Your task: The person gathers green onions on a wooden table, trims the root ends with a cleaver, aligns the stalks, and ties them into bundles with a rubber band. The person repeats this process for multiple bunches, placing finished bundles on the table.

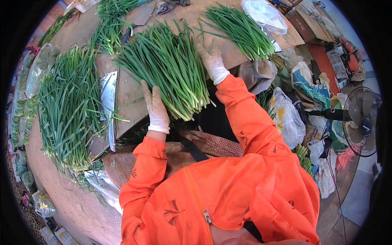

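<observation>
A wide sheaf of Chinese chives [168, 67] lies before me, its pale cut ends toward my body and overhanging the table edge. My left hand [156, 107], in a pale glove, stands at the sheaf's left side with fingers raised and palm turned inward. Along the right side is my right hand [212, 59], gloved too, fingers spread flat beside the leaves. Neither hand closes around the stems; whether the palms press on them I cannot tell. A cleaver blade [108, 92] rests left of my left hand, near another large chive heap [69, 107].
Beyond the sheaf lie more chives [108, 33] and a second knife [142, 16]. A smaller chive bundle [242, 33] is at the right, near a white plastic bag [265, 15]. Bagged greens [38, 73] line the far left. An electric fan [363, 122] stands right, among bags.
</observation>
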Demonstrator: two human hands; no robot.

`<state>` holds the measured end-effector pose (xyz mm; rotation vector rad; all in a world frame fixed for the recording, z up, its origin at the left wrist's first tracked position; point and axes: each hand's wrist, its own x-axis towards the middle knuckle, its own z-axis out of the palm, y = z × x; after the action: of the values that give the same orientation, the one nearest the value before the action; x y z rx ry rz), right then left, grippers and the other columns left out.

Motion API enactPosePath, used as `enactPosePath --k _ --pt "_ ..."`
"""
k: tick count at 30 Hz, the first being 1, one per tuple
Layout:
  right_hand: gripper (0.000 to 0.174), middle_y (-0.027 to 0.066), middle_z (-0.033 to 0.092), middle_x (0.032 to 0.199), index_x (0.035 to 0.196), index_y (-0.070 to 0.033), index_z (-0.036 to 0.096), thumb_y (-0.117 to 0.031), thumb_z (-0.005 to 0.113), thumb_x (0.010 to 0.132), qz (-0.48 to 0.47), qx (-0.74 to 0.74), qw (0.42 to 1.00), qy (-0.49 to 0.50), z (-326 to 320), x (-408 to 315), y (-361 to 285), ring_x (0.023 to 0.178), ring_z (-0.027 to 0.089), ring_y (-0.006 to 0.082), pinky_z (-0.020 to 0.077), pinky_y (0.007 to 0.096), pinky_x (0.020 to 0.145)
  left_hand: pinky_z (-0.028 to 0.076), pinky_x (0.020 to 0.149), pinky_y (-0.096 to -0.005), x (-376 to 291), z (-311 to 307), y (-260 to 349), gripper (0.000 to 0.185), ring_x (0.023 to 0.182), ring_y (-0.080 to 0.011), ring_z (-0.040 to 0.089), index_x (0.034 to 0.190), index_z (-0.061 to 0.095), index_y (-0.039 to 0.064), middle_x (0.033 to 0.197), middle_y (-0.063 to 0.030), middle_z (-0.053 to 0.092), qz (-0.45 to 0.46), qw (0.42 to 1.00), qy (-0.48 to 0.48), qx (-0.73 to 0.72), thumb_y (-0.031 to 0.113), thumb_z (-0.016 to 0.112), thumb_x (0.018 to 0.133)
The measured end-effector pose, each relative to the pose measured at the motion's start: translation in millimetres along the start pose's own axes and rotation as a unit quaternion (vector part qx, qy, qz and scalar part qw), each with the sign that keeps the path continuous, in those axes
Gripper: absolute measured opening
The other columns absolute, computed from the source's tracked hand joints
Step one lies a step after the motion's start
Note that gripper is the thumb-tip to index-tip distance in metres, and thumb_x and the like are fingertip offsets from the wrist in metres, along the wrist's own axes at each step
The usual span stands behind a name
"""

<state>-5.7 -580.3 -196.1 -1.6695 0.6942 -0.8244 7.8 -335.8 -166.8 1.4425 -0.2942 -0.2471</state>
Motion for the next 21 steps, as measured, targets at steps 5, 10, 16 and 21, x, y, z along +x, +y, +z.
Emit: enactPosePath --k 5,10,16,21 --pt "0.064 0.0255 0.048 0.137 0.137 0.007 0.042 -0.032 0.063 0.091 0.033 0.175 0.980 -0.089 -18 -32 -17 0.128 0.044 0.0354 0.0348 0.0383 0.105 0.014 0.117 -0.0335 12 -1 -6 0.065 0.146 -0.0242 0.017 0.153 0.015 -0.001 0.159 -0.0158 0.017 0.015 1.000 0.018 -0.015 0.027 0.045 0.102" --pt "0.066 0.0267 0.045 0.138 0.141 0.003 0.038 -0.031 0.063 0.090 -0.071 0.074 0.986 -0.134 -9 -54 -36 0.128 0.043 0.0379 0.0318 0.0383 0.109 0.015 0.117 -0.0336 19 0 -8 0.065 0.145 -0.0241 0.018 0.153 0.013 0.000 0.159 -0.0152 0.017 0.011 0.997 0.044 -0.056 0.031 0.042 0.103" --pt "0.076 0.0316 0.036 0.140 0.140 0.001 0.040 -0.033 0.072 0.080 -0.208 -0.148 0.953 -0.164 -5 -81 -71 0.134 0.032 0.0466 0.0287 0.0465 0.112 0.016 0.117 -0.0330 6 -11 2 0.064 0.144 -0.0238 0.023 0.153 0.016 0.000 0.157 -0.0143 0.022 -0.016 0.998 -0.001 -0.061 0.032 0.042 0.103" --pt "0.046 0.0156 0.043 0.141 0.117 -0.019 0.064 -0.034 0.075 0.075 -0.357 -0.272 0.867 -0.217 -4 -98 -100 0.136 0.033 0.0419 0.0266 0.0562 0.111 0.021 0.115 -0.0337 -9 -14 3 0.063 0.142 -0.0226 0.025 0.153 0.017 0.002 0.157 -0.0141 0.022 -0.005 0.997 -0.025 -0.069 0.031 0.042 0.103"
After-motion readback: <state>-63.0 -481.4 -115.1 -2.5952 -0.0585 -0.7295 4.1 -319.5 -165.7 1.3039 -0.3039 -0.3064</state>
